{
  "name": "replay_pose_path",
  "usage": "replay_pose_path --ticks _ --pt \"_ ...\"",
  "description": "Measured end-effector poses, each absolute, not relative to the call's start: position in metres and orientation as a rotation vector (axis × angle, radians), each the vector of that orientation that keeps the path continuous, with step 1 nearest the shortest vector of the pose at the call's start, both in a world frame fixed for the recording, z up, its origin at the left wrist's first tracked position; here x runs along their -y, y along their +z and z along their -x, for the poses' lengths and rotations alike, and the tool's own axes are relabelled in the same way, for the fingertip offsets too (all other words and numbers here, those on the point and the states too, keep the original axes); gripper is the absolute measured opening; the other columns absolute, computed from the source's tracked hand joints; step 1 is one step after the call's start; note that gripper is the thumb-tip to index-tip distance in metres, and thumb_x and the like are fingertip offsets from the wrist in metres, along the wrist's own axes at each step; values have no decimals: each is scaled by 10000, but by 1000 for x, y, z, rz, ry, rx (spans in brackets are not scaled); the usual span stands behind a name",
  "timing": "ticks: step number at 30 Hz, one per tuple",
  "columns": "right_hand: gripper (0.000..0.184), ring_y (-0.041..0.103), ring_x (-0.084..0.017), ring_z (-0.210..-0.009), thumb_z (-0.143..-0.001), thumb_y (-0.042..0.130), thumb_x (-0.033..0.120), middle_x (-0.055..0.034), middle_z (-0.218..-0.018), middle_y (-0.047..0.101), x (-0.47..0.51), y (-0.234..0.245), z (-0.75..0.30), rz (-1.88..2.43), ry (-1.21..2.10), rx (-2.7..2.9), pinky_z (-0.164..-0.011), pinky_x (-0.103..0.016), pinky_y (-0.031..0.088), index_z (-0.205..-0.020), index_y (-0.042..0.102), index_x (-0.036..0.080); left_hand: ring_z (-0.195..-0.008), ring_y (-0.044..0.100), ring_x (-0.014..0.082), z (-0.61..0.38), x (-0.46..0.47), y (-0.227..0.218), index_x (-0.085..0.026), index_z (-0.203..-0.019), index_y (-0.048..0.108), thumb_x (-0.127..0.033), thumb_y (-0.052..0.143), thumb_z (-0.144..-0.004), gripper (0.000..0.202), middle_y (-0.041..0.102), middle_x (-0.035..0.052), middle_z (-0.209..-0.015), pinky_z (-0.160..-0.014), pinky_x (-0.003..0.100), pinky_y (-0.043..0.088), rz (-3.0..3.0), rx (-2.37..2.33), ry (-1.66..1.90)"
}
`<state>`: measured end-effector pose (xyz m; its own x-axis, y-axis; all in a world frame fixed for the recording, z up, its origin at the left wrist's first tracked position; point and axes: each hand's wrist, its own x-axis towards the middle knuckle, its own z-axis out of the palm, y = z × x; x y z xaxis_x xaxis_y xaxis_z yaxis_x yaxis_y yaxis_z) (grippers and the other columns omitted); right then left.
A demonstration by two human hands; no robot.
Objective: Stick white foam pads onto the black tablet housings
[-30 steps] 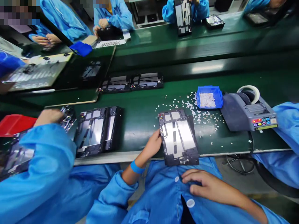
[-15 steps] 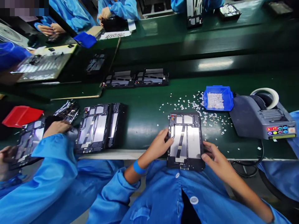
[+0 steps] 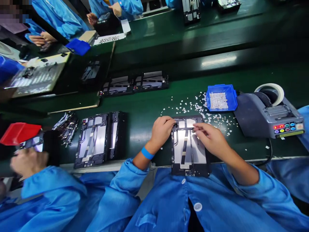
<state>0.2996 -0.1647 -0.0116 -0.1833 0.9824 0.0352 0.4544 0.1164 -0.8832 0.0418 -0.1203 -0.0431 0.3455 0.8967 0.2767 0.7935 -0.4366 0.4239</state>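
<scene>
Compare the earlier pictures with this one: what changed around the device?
The right hand, apart from the device a second ago, came forward to its upper right; the left hand moved up its left edge to the upper-left corner. The device, askew before, lies straighter. The blue tray and tape dispenser stayed put.

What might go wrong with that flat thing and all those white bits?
The device sticks out past the bench's near edge, so a bump might tip it off.
White bits lie close to its far end; some might get stuck on it.
The right hand's fingers are over its inside parts and might scratch them.
</scene>
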Motion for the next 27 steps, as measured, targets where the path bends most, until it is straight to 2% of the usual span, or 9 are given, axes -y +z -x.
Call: replay_pose_path --ticks 3,5,7,9,12,15,23,27 --pt "280 692 -227 -1110 -996 562 244 -67 -1194 755 125 -18 -268 1293 1041 1869 -995 -378 518 -1186 767 224 -1061 618 236 -45 121 -44 -255 -1032 789 -247 553 -1032 236 709 85 -1107 -967 398 478 -2340 -1458 812" --pt "237 701 -199 -998 -972 580 205 -42 -1102 771 108 -23 -252 1257 1131 1919 -905 -330 515 -1105 776 214 -1061 625 231 -49 122 -45 -247 -1013 783 -253 564 -1024 220 708 82 -1095 -975 393 491 -2284 -1435 916" --pt "154 674 -163 -822 -953 615 226 -17 -945 765 102 -26 -243 1272 1200 1911 -754 -277 480 -986 762 196 -1030 637 220 -53 125 -45 -224 -1026 764 -244 584 -1009 182 707 81 -1062 -948 371 510 -2162 -1459 1017" --pt "127 636 -146 -726 -936 642 262 -4 -848 742 103 -27 -242 1329 1205 1842 -672 -255 435 -915 742 187 -974 645 205 -57 132 -45 -203 -1037 743 -232 586 -999 164 706 77 -1030 -885 337 525 -1972 -1548 1069" --pt "134 663 -154 -767 -931 643 266 -10 -883 758 109 -28 -244 1361 1223 1755 -694 -255 446 -932 757 195 -865 642 174 -61 143 -43 -198 -1079 743 -246 640 -959 165 712 59 -990 -792 296 520 -1729 -1627 1028" --pt "154 680 -168 -814 -953 627 268 -16 -910 768 112 -29 -245 1353 1199 1779 -725 -270 452 -942 767 206 -799 636 155 -64 149 -42 -198 -1109 758 -252 703 -901 222 727 40 -932 -766 283 509 -1629 -1598 971" --pt "99 674 -203 -867 -943 635 244 -54 -906 728 121 -35 -236 1386 783 1861 -799 -310 496 -937 726 202 -744 644 151 -71 146 -44 -165 -989 773 -267 666 -904 171 758 48 -903 -690 263 491 -1367 -1536 1048" --pt "213 691 -230 -964 -1007 541 254 -84 -994 750 128 -36 -234 1335 650 1978 -872 -343 513 -995 746 199 -759 637 149 -70 150 -40 -180 -934 768 -226 665 -897 118 729 35 -873 -714 266 484 -1506 -1583 1085"
